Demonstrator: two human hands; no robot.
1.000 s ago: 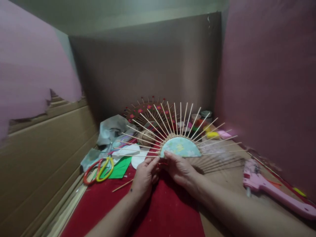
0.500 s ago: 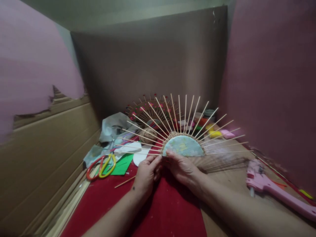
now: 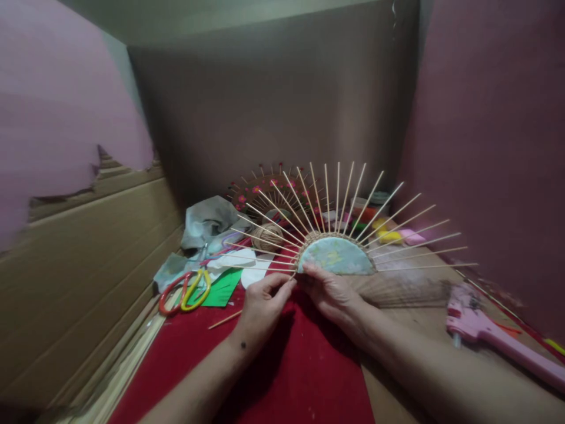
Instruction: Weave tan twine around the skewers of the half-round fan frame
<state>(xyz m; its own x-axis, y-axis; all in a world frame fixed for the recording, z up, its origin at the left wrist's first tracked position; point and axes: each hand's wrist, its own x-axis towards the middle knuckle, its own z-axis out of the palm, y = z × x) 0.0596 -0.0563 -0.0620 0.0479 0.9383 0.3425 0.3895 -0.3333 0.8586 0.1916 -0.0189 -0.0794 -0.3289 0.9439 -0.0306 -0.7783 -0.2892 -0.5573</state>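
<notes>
A half-round piece (image 3: 338,257) with a pale blue, yellow-patterned face and several thin sticks fanning out from its curved edge is held above the red cloth. My right hand (image 3: 331,294) grips its lower left part, thumb on the blue face. Braided cord (image 3: 309,240) runs along the curve. At the left corner, my left hand (image 3: 267,300) pinches thumb and finger together on what looks like the end of the cord, too small to be sure. Its other fingers are curled.
Red-and-yellow-handled scissors (image 3: 194,290) lie on green felt (image 3: 223,288) at the left. Behind are a twine ball (image 3: 267,237) and a decorated fan piece (image 3: 260,191). A pink glue gun (image 3: 481,327) rests at the right. A loose stick (image 3: 224,320) lies on the red cloth (image 3: 185,359).
The half-round piece has shifted slightly right and up in view and appears a little larger. My left hand's fingertips have drawn slightly up at its corner. The camera view has shifted a little.
</notes>
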